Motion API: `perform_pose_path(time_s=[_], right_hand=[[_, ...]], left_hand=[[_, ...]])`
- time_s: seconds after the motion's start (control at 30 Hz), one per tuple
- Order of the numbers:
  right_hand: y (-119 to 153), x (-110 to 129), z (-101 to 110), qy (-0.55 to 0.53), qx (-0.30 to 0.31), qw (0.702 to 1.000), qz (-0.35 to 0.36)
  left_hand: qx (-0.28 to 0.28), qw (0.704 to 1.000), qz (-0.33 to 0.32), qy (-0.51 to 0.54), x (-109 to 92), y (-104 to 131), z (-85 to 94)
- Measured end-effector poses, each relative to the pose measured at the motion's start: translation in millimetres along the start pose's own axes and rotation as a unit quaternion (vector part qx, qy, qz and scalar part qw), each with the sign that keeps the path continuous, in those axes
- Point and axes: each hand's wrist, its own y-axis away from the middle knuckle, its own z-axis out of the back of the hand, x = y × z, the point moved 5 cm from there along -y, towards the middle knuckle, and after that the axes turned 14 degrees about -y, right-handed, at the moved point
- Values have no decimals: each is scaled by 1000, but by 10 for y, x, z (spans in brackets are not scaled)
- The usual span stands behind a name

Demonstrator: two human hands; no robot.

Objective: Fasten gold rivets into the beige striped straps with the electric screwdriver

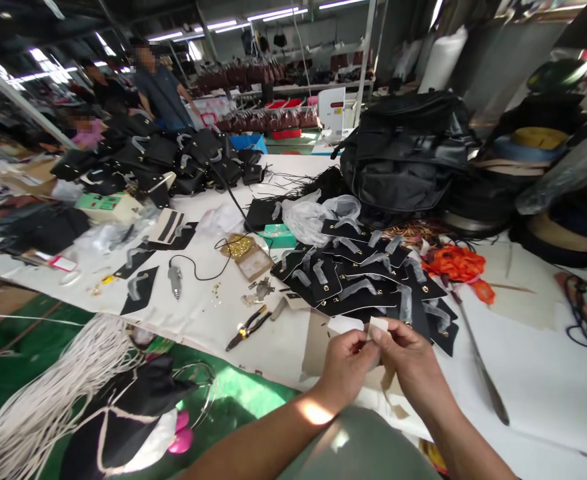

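Observation:
My left hand (348, 365) and my right hand (411, 357) meet at the table's near edge, thumbs and fingers pinched on a small cream strip (377, 325). A tan length of the same kind of material (387, 377) hangs below the fingers. Just beyond my hands lies a pile of black flat pieces (353, 287) with plastic-wrapped straps and small gold fittings. Beside my left hand, a grey-brown card (316, 343) rests on the table.
Pliers (247, 329) lie left of my hands, a long metal blade (483, 373) to the right. Further off are a box of gold parts (241, 248), a grey tool (175, 280), orange ribbon (456, 263) and a black bag (406, 157). People stand at the back left.

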Motion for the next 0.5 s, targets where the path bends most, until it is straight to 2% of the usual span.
perform_pose_path(time_s=[0.13,0.23,0.3,0.33,0.43,0.5], right_hand=[[-197,-75,-7,49,-45,998,9],[-288,-38,35,80,-80,993,31],[-308,-5,43,107,-97,989,32],[-307,6,33,120,-103,987,29],[-278,5,-33,153,-121,981,22],[-262,-22,-92,170,-131,976,25]], left_hand=[[41,998,-4,-48,32,-213,198],[40,989,-57,-130,152,-528,485],[2,978,-72,-197,344,-840,755],[-37,969,-61,-236,466,-1023,914],[-146,927,23,-345,806,-1611,1353],[-181,908,77,-369,936,-1963,1548]])
